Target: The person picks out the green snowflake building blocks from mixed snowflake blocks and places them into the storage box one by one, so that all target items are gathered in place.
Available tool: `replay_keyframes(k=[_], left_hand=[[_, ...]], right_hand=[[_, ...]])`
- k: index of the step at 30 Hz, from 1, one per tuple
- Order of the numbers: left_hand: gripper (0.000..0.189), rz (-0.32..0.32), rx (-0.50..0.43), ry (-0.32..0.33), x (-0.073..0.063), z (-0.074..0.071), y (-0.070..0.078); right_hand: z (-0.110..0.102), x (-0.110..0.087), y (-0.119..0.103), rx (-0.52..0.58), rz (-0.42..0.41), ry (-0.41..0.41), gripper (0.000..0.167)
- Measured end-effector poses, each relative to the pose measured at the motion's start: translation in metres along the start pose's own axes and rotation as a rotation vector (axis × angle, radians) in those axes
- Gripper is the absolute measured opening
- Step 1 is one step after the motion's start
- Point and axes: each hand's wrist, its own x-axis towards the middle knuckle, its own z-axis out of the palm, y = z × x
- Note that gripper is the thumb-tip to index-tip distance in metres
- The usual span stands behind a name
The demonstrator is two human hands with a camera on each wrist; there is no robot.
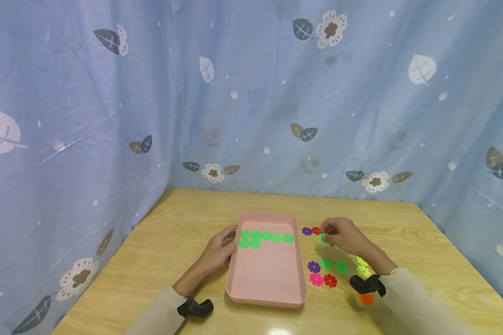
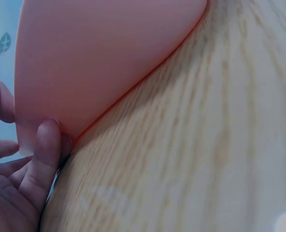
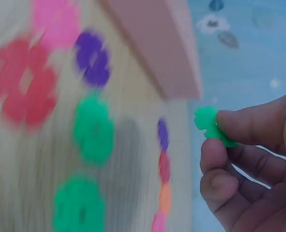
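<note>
My right hand [image 1: 341, 235] pinches a green flower-shaped plastic disc [image 3: 208, 123] between thumb and fingers, raised above the table to the right of the pink tray [image 1: 266, 291]. My left hand [image 1: 215, 251] holds the tray by its left side, the thumb [image 2: 47, 145] against the outer wall and other fingers round the edge. Inside the tray, several green flower discs [image 1: 277, 238] lie near the far end, in a row with two more below at the left.
Right of the tray lie a purple disc [image 1: 314, 266], a pink disc [image 1: 316, 279], a red disc [image 1: 330, 281] and two green discs [image 1: 341, 267]. Yellow discs [image 1: 362, 267] and an orange disc [image 1: 365, 298] lie by the right forearm. A patterned blue curtain [image 1: 255, 93] hangs behind the table.
</note>
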Motion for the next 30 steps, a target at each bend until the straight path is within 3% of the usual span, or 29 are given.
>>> replay_keyframes(k=[18,30], left_hand=[[0.068,-0.004,-0.013,-0.006,-0.001,0.000,0.001],[0.067,-0.015,-0.014,-0.006,-0.001,0.000,-0.001]], right_hand=[[0.049,0.040,-0.057,0.272,0.051,0.014,0.017],[0.079,0.058,-0.066,0.273,0.106,0.014,0.014]])
